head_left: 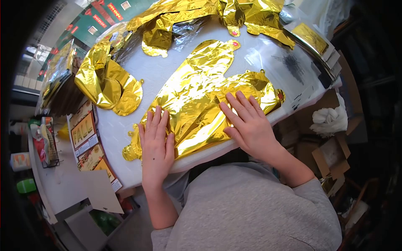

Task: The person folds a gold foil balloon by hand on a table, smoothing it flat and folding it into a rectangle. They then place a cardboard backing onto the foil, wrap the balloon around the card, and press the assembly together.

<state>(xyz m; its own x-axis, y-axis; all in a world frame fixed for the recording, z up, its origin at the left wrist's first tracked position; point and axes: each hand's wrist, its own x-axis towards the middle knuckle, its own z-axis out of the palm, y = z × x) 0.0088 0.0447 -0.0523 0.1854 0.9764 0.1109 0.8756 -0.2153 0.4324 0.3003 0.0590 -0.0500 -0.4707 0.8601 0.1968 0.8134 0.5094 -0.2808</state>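
Both hands [157,144] [247,123] flat on gold foil balloon [197,90], white table [159,69]

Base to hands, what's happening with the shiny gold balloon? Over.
Left hand flat, right hand flat, both on gold foil balloon. More gold balloons beside it.

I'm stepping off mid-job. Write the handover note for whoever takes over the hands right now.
Left hand: open, palm down on the near left end of the gold foil balloon.
Right hand: open, flat on its right part.
The balloon lies deflated and creased on the white table.
Done: this one is pressed nearly flat.
Left: a crumpled balloon at the left and a foil pile at the far edge lie unflattened.
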